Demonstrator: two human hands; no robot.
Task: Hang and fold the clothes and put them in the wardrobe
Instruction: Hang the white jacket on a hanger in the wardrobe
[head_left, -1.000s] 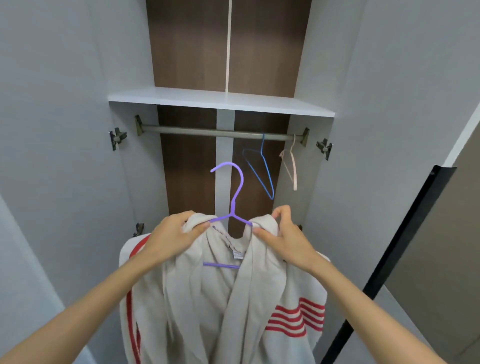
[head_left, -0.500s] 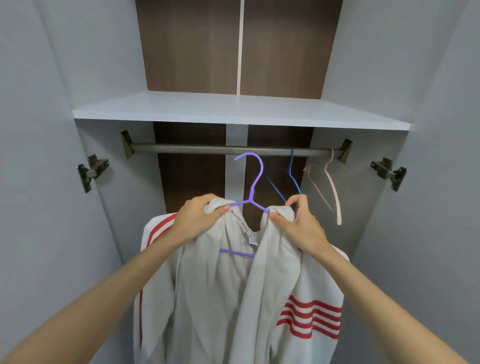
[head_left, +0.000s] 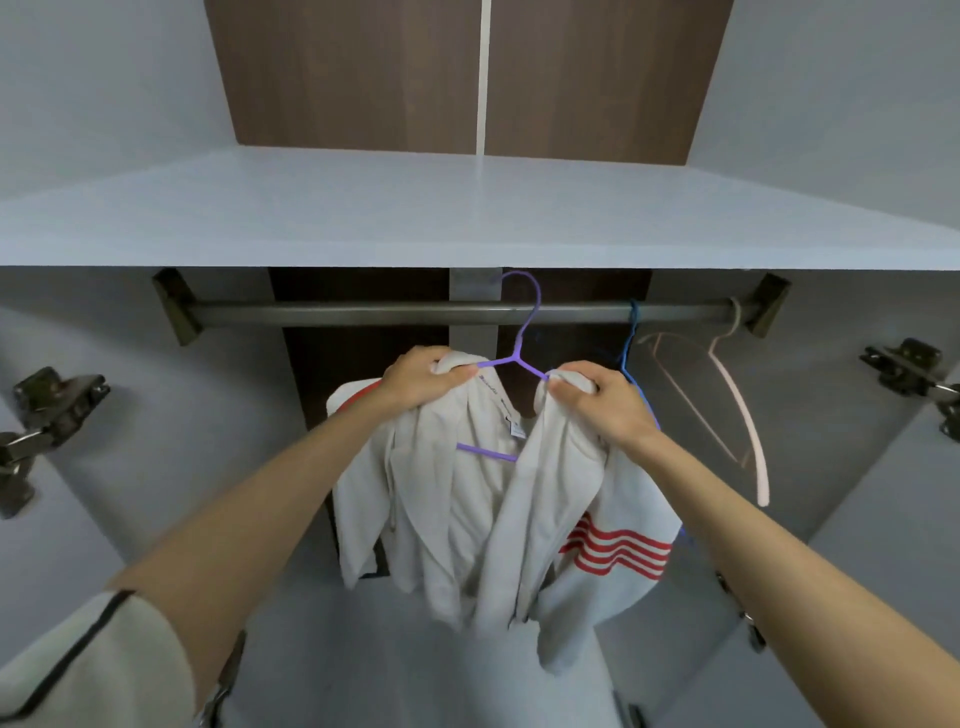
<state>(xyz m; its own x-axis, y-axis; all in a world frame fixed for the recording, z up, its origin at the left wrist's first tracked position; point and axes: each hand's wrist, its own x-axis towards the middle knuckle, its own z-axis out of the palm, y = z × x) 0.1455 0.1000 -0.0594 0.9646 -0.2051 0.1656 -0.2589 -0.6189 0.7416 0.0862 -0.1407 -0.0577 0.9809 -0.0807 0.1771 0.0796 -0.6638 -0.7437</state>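
Jacket (head_left: 467, 519) hanging below left hand (head_left: 421, 382), right hand (head_left: 610, 402), both gripping its shoulders

Jacket (head_left: 467, 509) on hanger (head_left: 514, 364), below the rail (head_left: 363, 314)

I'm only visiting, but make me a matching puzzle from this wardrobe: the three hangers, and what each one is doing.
Things: 1 purple hanger; 2 blue hanger; 3 pink hanger.
States: A hangs bare at the right end of the rail; B carries the striped jacket that the left hand and right hand grip; C hangs bare, partly behind the right hand.
Pairs: 1-B; 2-C; 3-A.
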